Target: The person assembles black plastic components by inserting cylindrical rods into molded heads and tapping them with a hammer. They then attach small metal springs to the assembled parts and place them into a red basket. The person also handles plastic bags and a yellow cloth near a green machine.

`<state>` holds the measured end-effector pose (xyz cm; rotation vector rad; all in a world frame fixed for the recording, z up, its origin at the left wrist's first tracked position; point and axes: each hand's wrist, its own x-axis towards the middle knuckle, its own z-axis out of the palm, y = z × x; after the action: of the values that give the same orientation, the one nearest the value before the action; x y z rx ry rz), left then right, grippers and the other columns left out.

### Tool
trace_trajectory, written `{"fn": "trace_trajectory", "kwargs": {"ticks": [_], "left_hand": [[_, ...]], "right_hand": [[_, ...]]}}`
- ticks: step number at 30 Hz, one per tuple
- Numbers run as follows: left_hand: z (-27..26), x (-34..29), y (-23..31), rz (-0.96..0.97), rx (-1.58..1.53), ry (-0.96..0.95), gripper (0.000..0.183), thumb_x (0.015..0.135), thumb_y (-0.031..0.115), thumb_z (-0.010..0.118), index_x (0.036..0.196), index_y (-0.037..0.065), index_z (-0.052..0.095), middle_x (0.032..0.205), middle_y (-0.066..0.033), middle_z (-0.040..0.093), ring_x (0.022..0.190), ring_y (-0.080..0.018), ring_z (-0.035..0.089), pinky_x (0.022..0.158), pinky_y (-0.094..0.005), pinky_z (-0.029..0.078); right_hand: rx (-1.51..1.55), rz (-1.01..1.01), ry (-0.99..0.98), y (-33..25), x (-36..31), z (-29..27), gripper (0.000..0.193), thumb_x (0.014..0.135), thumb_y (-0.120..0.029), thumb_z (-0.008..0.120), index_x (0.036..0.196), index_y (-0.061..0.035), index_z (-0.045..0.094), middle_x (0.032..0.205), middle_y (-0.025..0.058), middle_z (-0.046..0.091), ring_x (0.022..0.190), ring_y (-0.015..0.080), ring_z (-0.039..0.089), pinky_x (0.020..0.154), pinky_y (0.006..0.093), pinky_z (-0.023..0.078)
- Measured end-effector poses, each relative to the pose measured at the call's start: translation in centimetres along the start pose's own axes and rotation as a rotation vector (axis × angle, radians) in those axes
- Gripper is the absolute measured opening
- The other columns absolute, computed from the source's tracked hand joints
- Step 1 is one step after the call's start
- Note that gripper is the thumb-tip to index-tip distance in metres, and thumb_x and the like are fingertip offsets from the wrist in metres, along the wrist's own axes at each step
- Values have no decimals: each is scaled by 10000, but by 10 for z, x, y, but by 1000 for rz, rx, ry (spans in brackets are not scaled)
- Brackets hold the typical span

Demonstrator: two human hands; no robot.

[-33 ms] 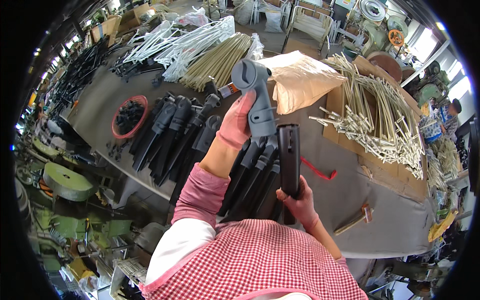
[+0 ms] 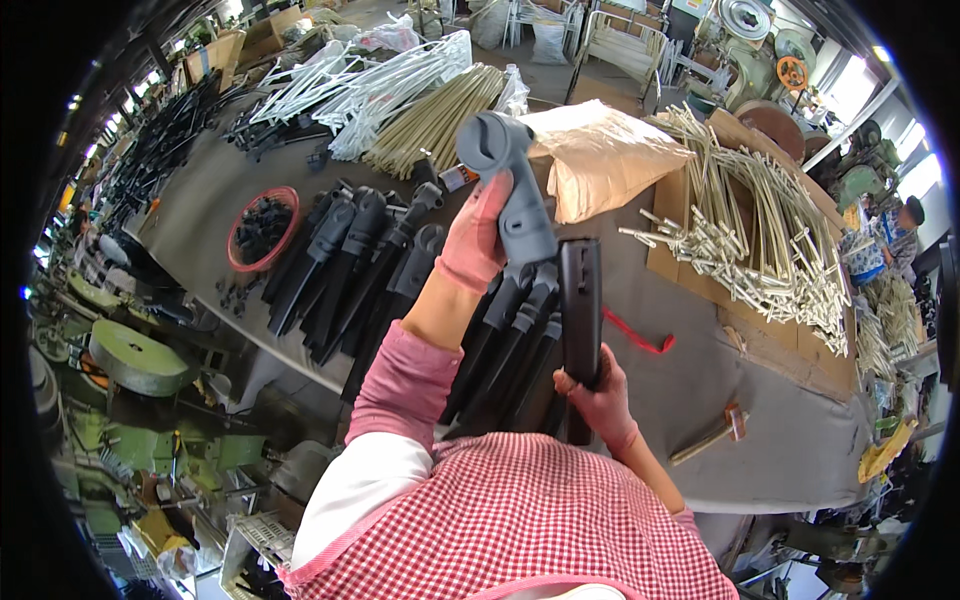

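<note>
My left hand (image 2: 476, 242), in a pink glove, is raised over the table and grips a grey plastic joint piece (image 2: 508, 185) with a round socket at its top. My right hand (image 2: 598, 395), also gloved in pink, holds a black flat bar (image 2: 581, 300) upright by its lower end. The bar's top stands just right of the grey piece's lower end, close to it; whether they touch I cannot tell. Below both lies a row of several dark grey and black pieces of the same kind (image 2: 350, 260) on the grey table (image 2: 760, 440).
A red-rimmed bowl of small black parts (image 2: 262, 228) sits at the left. Behind are white wire frames (image 2: 370, 80), olive rods (image 2: 440, 110) and a brown paper bag (image 2: 605, 155). Cream rods (image 2: 755, 235) lie right, with a red strap (image 2: 637, 337) and a wooden-handled tool (image 2: 712, 432). A person (image 2: 905, 215) stands far right.
</note>
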<state>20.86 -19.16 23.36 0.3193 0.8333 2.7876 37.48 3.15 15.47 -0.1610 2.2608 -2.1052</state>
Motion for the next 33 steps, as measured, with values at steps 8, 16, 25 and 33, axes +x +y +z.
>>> {"fn": "trace_trajectory", "kwargs": {"ticks": [8,16,25,33], "left_hand": [[46,-37,-25,169,-150,-6,295,978,213,644,1147,-19,576,1068,-125,642,1045,-276,661,937,-478,569],[59,-73,-24,-56,238,-84,292,957,154,660,1191,16,550,1008,-117,640,929,-269,669,888,-478,589],[-76,-128,-87,-191,595,383,288,1003,198,621,1232,27,591,1119,-91,682,971,-172,670,862,-314,571],[-193,-49,45,340,1055,472,68,958,59,612,993,21,657,860,-14,652,726,-75,570,658,-224,463]], "right_hand": [[-17,-26,-110,-11,-40,-1,384,835,-179,808,1085,-6,573,804,59,650,703,109,588,663,294,511],[-203,-113,-178,-37,-38,-4,343,796,-143,763,1048,-2,578,750,107,646,659,205,663,635,338,531],[92,276,90,62,1,58,304,871,-167,765,1016,11,564,774,45,623,648,143,634,601,290,525],[-466,282,129,109,58,109,574,937,-441,611,1106,102,538,881,265,690,922,445,681,825,469,527]]}}
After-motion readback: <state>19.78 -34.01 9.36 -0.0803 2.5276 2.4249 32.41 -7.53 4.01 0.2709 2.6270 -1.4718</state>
